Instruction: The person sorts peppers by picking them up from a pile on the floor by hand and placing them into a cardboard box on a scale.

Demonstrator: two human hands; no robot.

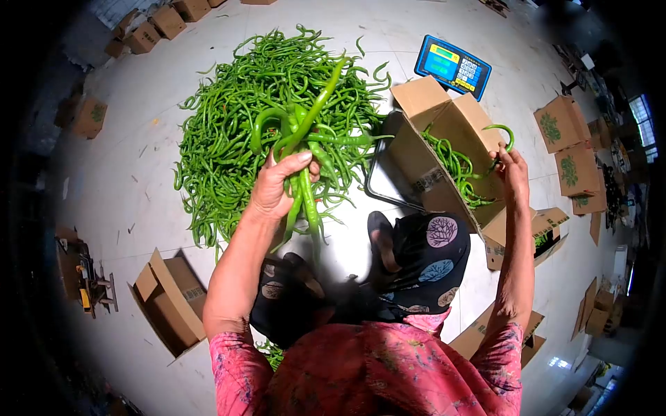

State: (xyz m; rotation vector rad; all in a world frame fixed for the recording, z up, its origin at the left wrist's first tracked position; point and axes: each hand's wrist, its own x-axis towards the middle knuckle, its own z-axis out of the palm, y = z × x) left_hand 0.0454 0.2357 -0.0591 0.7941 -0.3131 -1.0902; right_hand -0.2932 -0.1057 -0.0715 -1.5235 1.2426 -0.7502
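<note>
My left hand (284, 177) is wrapped round a bunch of long green chili peppers (305, 135), held up in front of a large heap of green peppers (229, 139) on the floor. Over the right side of an open cardboard box (406, 156), my right hand (512, 170) pinches a single curved green pepper (510, 135). Inside that box lie more green peppers (454, 163). The box rests tilted on a black-framed stand or scale platform (374, 177).
A blue-framed digital scale display (454, 67) stands behind the box. To the left sits an open cardboard box (166, 301). At right are another open box (527, 236) and stacked printed cartons (558, 125). More cartons (166, 22) line the far left wall.
</note>
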